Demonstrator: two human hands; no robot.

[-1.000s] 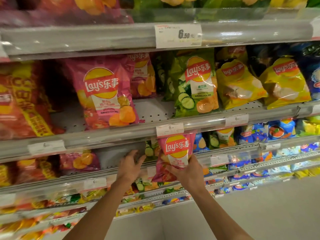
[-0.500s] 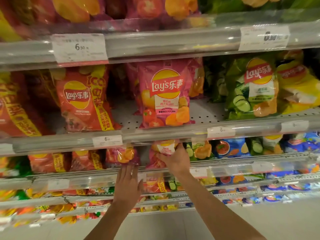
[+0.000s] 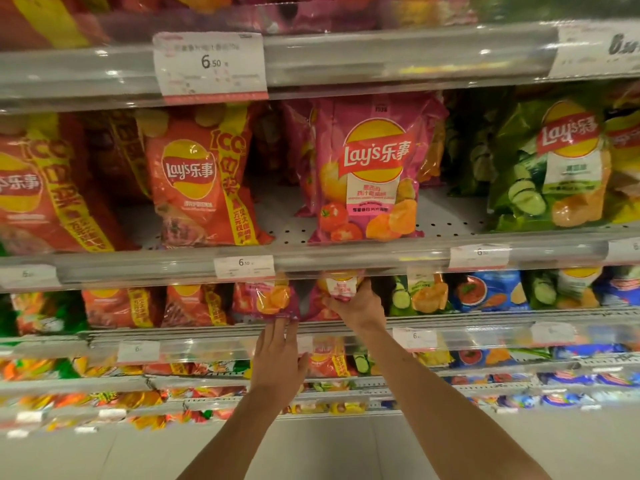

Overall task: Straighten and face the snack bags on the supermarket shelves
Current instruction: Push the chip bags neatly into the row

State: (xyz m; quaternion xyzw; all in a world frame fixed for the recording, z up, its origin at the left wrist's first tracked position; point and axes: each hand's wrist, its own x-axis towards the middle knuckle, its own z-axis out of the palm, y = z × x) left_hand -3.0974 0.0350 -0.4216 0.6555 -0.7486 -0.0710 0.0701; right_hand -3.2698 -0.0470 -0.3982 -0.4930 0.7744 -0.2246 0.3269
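Two pink Lay's bags stand side by side on the third shelf down. My right hand (image 3: 358, 306) grips the right pink bag (image 3: 341, 289) by its lower part; the shelf rail above hides the bag's top. My left hand (image 3: 278, 355) reaches up with fingers spread, its fingertips at the bottom edge of the left pink bag (image 3: 268, 301) where it meets the shelf lip (image 3: 207, 332). Whether the fingers pinch that bag I cannot tell. A large pink tomato-flavour bag (image 3: 369, 174) stands upright on the shelf above.
Orange-red bags (image 3: 201, 181) stand left of the large pink one, green cucumber bags (image 3: 554, 168) right. Beside the held bag are a cucumber bag (image 3: 420, 294) and blue bags (image 3: 488, 292). Clear rails with price tags (image 3: 244, 266) front each shelf. Lower shelves hold several small packs above grey floor.
My right hand has pushed the pink bag up and back onto the shelf, under the rail. The left hand has shifted right to the neighbouring pink bag. The view has panned left and closer.
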